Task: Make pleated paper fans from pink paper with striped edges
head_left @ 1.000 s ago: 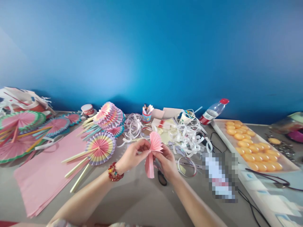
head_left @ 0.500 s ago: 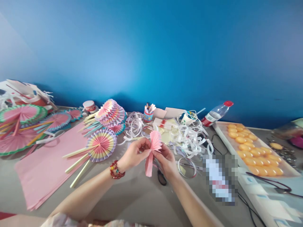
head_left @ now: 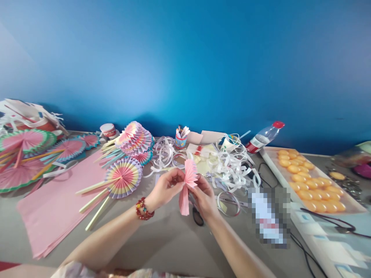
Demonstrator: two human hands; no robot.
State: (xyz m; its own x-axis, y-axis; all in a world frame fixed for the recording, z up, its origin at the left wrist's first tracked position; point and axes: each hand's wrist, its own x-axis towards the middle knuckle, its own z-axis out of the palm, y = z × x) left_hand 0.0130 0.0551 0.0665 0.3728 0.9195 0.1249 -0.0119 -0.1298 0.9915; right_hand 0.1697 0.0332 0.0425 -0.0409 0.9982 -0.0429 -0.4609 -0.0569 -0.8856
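Observation:
A pink pleated paper strip [head_left: 190, 174] is pinched at its middle between both hands; its upper half fans out and its lower half hangs down narrow. My left hand [head_left: 166, 188] closes on its left side, with a red bead bracelet on the wrist. On the right side, my right hand [head_left: 205, 195] grips the folds with thumb and fingers. Just beneath the right hand shows a black scissors handle [head_left: 198, 217], partly covered. To the left lies a finished round paper fan [head_left: 123, 177] with pale yellow sticks.
Pink paper sheets [head_left: 55, 208] and more paper fans [head_left: 135, 139] lie left. Behind my hands are white ribbon curls [head_left: 232, 166] and a pen cup [head_left: 180, 141]. To the right are a tape roll [head_left: 228, 204], a tilted bottle [head_left: 264, 138] and a tray of orange oval pieces [head_left: 269, 158].
Both hands keep their hold on the pleated paper. Its upper fan and lower end have shifted slightly; the view has moved a little.

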